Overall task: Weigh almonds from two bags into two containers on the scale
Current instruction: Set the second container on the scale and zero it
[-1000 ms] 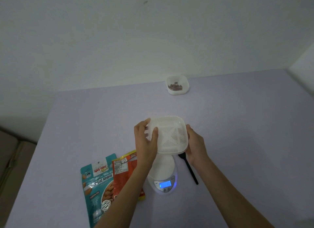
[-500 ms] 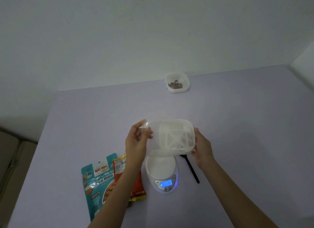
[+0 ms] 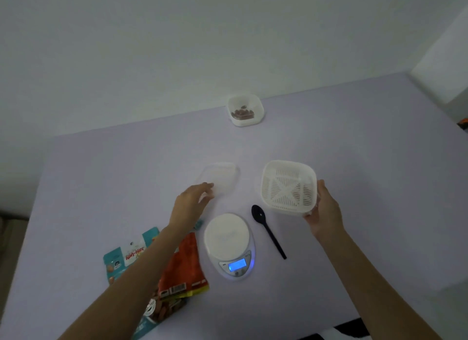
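Note:
My right hand (image 3: 326, 210) holds a white square container (image 3: 288, 187) with a slotted strainer insert, lifted to the right of the scale and tilted toward me. My left hand (image 3: 192, 202) pinches the near edge of a clear lid (image 3: 222, 177), low over the table beyond the scale. The white scale (image 3: 228, 238) has a bare platform and a lit blue display. A teal almond bag (image 3: 126, 258) and an orange almond bag (image 3: 184, 266) lie left of the scale, partly under my left forearm. A second white container (image 3: 245, 110) with some almonds stands at the table's far edge.
A black plastic spoon (image 3: 268, 230) lies just right of the scale, bowl pointing away from me. The lilac table (image 3: 354, 149) meets a pale wall at the back. A dark edge shows at the bottom right.
Both hands held the lidded container together above the scale. The lid has come off: my left hand carried it left and away, and my right hand moved the container to the right.

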